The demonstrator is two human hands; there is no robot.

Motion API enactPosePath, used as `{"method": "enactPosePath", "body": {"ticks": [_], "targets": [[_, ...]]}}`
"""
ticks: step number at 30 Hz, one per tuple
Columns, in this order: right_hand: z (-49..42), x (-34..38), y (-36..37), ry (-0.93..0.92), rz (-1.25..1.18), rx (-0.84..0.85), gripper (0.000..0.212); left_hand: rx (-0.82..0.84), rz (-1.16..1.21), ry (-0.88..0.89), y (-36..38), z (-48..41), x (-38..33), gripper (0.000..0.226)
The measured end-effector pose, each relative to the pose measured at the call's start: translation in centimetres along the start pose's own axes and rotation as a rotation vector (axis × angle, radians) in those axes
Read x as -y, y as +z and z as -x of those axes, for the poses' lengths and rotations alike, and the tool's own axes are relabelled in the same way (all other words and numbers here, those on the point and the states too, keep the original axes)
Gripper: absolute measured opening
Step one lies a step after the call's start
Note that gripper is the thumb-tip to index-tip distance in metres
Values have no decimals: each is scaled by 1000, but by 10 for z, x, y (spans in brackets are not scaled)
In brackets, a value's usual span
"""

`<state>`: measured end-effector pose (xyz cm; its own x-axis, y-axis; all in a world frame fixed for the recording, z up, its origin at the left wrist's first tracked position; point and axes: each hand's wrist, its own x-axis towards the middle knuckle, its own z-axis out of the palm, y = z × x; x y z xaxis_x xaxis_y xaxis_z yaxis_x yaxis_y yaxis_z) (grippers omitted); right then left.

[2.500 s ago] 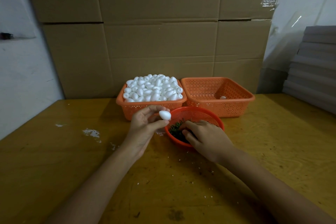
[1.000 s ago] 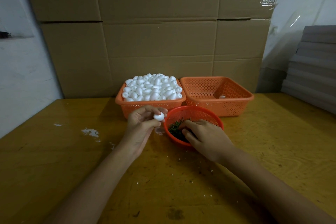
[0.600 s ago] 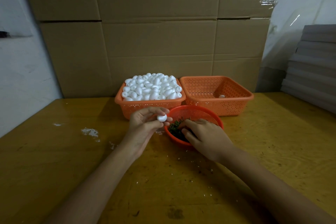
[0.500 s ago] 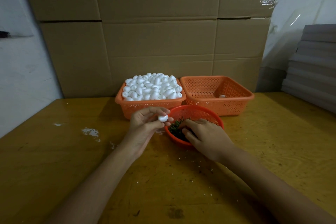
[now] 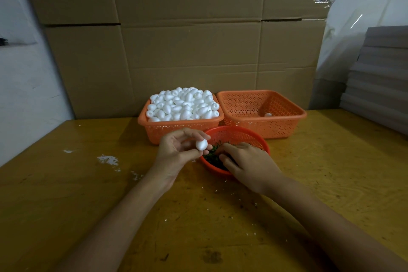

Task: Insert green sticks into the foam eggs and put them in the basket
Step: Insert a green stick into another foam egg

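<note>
My left hand (image 5: 176,150) pinches one egg (image 5: 201,145) between thumb and fingertips, held up beside the bowl (image 5: 242,133) so a stick has a short way to travel. My right hand (image 5: 247,161) reaches into that bowl, fingers curled down among the sticks (image 5: 210,157); whether they have closed on one I cannot tell. The egg stock (image 5: 183,104) fills the left basket (image 5: 176,128) behind. The right basket (image 5: 284,126) holds a single egg, I judge a finished one, so most work remains.
</note>
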<state>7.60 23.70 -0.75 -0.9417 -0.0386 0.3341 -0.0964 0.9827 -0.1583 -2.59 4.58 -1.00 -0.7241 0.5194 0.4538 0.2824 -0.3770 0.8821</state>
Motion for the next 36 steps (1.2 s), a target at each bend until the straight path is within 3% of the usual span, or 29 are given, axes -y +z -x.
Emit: {"method": "enactPosePath", "body": {"ticks": [5,24,36], "targets": [[0,1,-1,10,14,7,33,16,-80,34,2,1,-1,39],[1,2,-3,-8,-9,-9,31,54,-99,-19,1,1,1,33],[-8,-11,-10,-53,-214,32,23,51,-102,-25,2,2,-3,34]]}}
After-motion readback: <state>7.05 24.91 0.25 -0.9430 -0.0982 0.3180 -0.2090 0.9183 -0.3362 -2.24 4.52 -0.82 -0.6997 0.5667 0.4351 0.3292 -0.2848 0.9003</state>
